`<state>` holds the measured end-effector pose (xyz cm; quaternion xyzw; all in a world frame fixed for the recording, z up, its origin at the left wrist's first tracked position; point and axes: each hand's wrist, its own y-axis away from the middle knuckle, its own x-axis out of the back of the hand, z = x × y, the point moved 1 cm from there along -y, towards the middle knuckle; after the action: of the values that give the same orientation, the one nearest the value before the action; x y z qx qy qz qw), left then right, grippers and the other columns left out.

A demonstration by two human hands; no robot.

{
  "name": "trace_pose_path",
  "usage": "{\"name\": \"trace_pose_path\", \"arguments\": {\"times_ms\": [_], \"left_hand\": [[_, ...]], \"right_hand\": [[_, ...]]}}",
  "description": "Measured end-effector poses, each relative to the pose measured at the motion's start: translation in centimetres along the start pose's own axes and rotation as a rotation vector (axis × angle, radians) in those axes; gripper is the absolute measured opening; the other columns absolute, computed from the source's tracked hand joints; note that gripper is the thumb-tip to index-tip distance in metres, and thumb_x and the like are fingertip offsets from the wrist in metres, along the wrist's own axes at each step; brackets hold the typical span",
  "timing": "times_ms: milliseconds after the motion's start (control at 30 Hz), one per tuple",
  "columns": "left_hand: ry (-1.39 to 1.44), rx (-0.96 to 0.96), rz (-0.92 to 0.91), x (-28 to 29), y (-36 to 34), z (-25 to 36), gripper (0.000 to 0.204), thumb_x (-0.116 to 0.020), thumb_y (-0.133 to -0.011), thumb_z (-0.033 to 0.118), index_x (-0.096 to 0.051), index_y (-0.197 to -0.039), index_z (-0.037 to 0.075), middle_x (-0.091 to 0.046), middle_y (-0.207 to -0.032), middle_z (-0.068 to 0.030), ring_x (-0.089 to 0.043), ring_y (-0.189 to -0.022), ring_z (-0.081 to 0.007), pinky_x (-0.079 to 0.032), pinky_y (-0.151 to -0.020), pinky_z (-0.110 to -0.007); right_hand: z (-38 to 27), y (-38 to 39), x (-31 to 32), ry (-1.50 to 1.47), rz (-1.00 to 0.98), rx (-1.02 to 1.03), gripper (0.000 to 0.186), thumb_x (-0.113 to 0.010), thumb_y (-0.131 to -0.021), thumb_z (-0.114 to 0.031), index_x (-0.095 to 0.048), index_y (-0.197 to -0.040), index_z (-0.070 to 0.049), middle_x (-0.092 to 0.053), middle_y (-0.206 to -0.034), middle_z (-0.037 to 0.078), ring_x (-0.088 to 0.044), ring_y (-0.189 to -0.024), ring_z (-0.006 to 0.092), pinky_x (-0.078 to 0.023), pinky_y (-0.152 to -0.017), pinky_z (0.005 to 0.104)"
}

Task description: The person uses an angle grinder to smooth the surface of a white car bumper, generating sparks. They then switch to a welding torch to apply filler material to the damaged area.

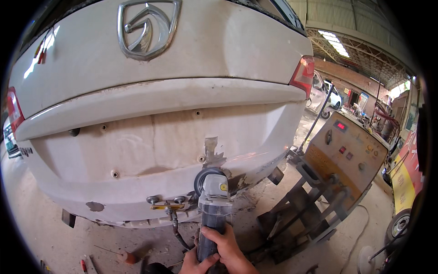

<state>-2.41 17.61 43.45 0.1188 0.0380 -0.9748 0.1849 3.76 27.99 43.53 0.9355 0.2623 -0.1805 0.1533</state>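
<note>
Both my hands are wrapped round the body of an angle grinder (215, 198). My left hand (197, 262) grips low on its handle, and my right hand (228, 249) closes on it from the right, thumb across the body. The grinder's round disc (200, 179) is against the lower panel of a white car tailgate (150, 141). Bare grey metal (212, 153) shows through the paint above the disc. Faint orange streaks like sparks fly off to the right. Left of the grinder, a brass-coloured clamp bar (166, 207) with round ends sits on the panel, a cable hanging from it.
A wheeled control-panel machine (344, 153) with a red lit display stands close on the right. Tools, including a red-handled one (84, 266), lie on the floor at lower left. A cable (365, 223) runs over the floor. Another white car (333, 93) is behind, at right.
</note>
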Motion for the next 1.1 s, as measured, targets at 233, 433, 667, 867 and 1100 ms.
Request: {"name": "trace_pose_path", "arguments": {"times_ms": [233,433,667,867,1100], "left_hand": [[0.0,0.083,-0.075,0.2,0.0,-0.4,0.033,-0.064,-0.083,0.03,-0.059,-0.093,-0.001,-0.059,-0.077,-0.0027,-0.054,-0.071,-0.012,-0.045,-0.064,-0.029],[-0.032,0.099,-0.139,0.6,-0.8,-0.3,0.039,-0.064,-0.082,0.031,-0.058,-0.099,-0.002,-0.06,-0.081,-0.0045,-0.055,-0.074,-0.0134,-0.045,-0.066,-0.03],[-0.005,0.104,-0.178,0.7,-1.8,-0.1,0.04,-0.065,-0.081,0.034,-0.057,-0.098,-0.002,-0.06,-0.082,-0.005,-0.056,-0.075,-0.0134,-0.046,-0.067,-0.03],[-0.081,0.205,-0.142,0.3,-2.6,-1.4,0.05,-0.066,-0.076,0.035,-0.057,-0.102,-0.007,-0.062,-0.089,-0.0096,-0.058,-0.081,-0.0156,-0.046,-0.073,-0.03],[-0.329,0.213,-0.201,0.6,-3.9,-1.0,0.053,-0.064,-0.078,0.038,-0.058,-0.102,-0.008,-0.062,-0.089,-0.0101,-0.058,-0.082,-0.016,-0.046,-0.074,-0.03]], "right_hand": [[0.8,0.1,0.8,-0.071,0.059,-0.009,0.024,-0.07,-0.074,-0.018,-0.06,-0.084,0.001,-0.061,-0.073,0.006,-0.058,-0.059,0.0147,-0.045,-0.053,0.0282],[1.4,-0.6,1.3,-0.043,0.107,0.075,0.024,-0.064,-0.077,-0.018,-0.055,-0.087,0.003,-0.06,-0.068,0.013,-0.061,-0.056,0.0225,-0.049,-0.051,0.0338],[1.0,-1.4,1.3,-0.053,0.108,0.106,0.023,-0.063,-0.078,-0.016,-0.054,-0.088,0.003,-0.06,-0.069,0.014,-0.061,-0.056,0.0236,-0.049,-0.051,0.0337],[0.9,-1.7,1.9,-0.089,0.121,0.101,0.023,-0.062,-0.078,-0.017,-0.054,-0.088,0.002,-0.06,-0.069,0.013,-0.061,-0.056,0.0236,-0.05,-0.051,0.0343],[1.3,-2.4,2.6,-0.145,0.142,0.159,0.022,-0.061,-0.078,-0.016,-0.055,-0.088,0.001,-0.06,-0.069,0.014,-0.06,-0.056,0.0243,-0.05,-0.051,0.035]]}}
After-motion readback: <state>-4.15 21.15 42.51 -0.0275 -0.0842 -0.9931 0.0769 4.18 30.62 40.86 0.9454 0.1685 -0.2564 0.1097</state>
